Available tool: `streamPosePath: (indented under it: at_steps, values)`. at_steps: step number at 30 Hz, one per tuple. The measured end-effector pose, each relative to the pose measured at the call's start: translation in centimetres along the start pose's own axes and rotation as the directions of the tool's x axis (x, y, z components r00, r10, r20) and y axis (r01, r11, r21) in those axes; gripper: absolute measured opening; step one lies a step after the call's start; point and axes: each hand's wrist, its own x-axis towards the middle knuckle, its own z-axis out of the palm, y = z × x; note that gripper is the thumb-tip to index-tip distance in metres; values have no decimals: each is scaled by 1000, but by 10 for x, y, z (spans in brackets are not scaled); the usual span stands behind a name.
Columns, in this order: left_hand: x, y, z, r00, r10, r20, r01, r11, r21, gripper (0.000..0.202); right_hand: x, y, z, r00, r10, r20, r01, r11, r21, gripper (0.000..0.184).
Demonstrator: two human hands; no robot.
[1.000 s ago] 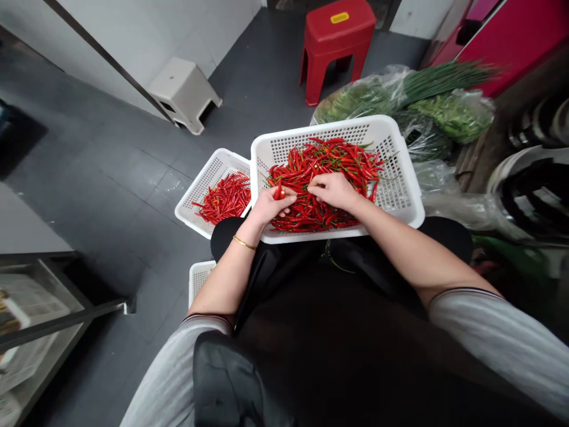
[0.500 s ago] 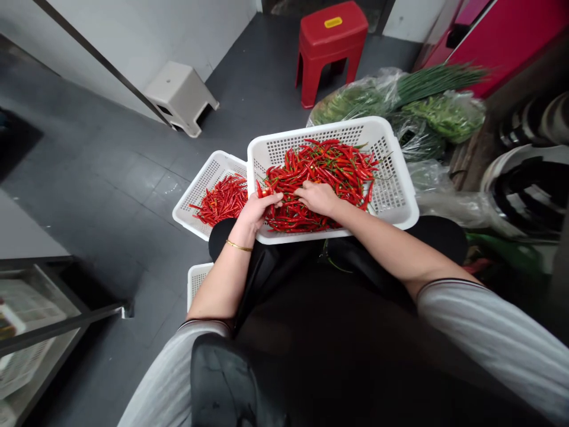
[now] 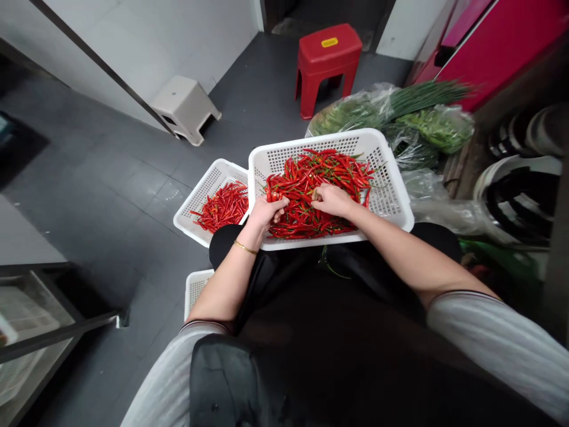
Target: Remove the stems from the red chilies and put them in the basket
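A white perforated basket (image 3: 391, 196) rests across my lap, heaped with red chili peppers (image 3: 329, 169) that carry green stems. Over its left side, my left hand (image 3: 268, 212) is closed around a few red chilies, their tips showing above the fingers. My right hand (image 3: 332, 200) is over the middle of the pile with thumb and fingertips pinched together; what sits between them is too small to make out. Left of this basket, a second white basket (image 3: 189, 210) on the floor holds more red chilies (image 3: 224, 206), seemingly without stems.
Bagged green vegetables (image 3: 355, 112) lie beyond the basket to the right, near a red stool (image 3: 329, 59). A grey-white stool (image 3: 184, 107) stands by the wall. Another white basket (image 3: 194, 287) is beside my left forearm. A metal rack (image 3: 57, 332) is at lower left, stacked buckets (image 3: 520, 196) at right.
My right hand has lifted slightly and shifted right, away from the left hand, its fingers now pinched. My left hand stays closed on chilies. The whole view has tilted a little.
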Motion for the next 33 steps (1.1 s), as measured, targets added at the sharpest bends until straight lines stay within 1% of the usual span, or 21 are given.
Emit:
streamPosePath:
  at_steps: [2,4,5,8,10,12,13,15,16,17,19,20,22,23,24,26,28,29,31,32,33]
  values:
    - [6,-5,10,1000,20,-9,-19,999,42,30,-2,-3,0,997,-11,-75,22,989,144,17]
    - [15,-10,22,997,66,-44,-63,995,77,29,-2,-8,1,989,-42,-140,71,975,211,14]
    - [19,-12,27,995,78,-66,-73,994,87,28,-1,-10,1,987,-69,-145,100,971,219,13]
    - [26,-13,32,991,70,-118,-60,994,88,29,1,-8,-6,990,-130,-57,140,956,256,11]
    - [24,-9,29,995,74,-63,-67,993,101,32,1,-4,-14,996,-83,-23,86,936,342,19]
    - [18,-1,24,991,122,52,-128,981,143,33,0,-1,-20,999,-27,18,15,879,477,32]
    - [14,4,22,982,150,115,-168,972,165,33,-1,-2,-21,998,-33,50,0,834,551,38]
    - [7,11,21,958,194,210,-234,954,187,32,-2,-10,-23,991,-95,93,11,753,658,43]
    - [5,14,22,951,200,236,-246,952,183,32,-3,-15,-23,990,-115,80,33,746,665,45]
    - [3,15,23,949,193,250,-239,956,170,32,-4,-21,-23,993,-110,41,60,774,630,46]
    - [0,15,26,958,128,258,-167,977,136,34,-7,-30,-22,993,-55,-104,95,898,430,47]
    - [-1,13,27,964,79,254,-112,986,119,36,-10,-32,-22,983,-29,-182,82,954,287,47]
    - [-3,8,27,969,-8,247,-11,997,78,38,-15,-30,-21,960,20,-278,-12,999,30,46]
    - [-3,6,25,970,-33,240,22,999,49,38,-17,-26,-20,962,54,-266,-71,996,-58,47]
    - [-3,5,22,972,-43,229,40,999,17,38,-20,-20,-19,975,90,-204,-117,985,-123,48]
    - [-2,3,14,979,-30,201,39,998,-42,38,-24,-9,-13,988,155,-1,-151,965,-215,49]
    - [0,2,9,987,-5,160,10,1000,-28,37,-27,1,-5,966,176,191,-121,956,-269,46]
    - [2,2,8,991,18,133,-21,999,26,35,-27,3,-2,953,168,252,-95,955,-281,42]
    - [5,0,12,990,120,76,-134,965,227,30,-27,7,2,947,150,286,-66,957,-283,34]
    - [6,-2,16,977,201,68,-212,911,353,24,-27,8,1,953,136,270,-60,961,-270,33]
    - [7,-4,22,953,288,92,-296,831,470,17,-27,9,-1,964,113,242,-52,968,-245,33]
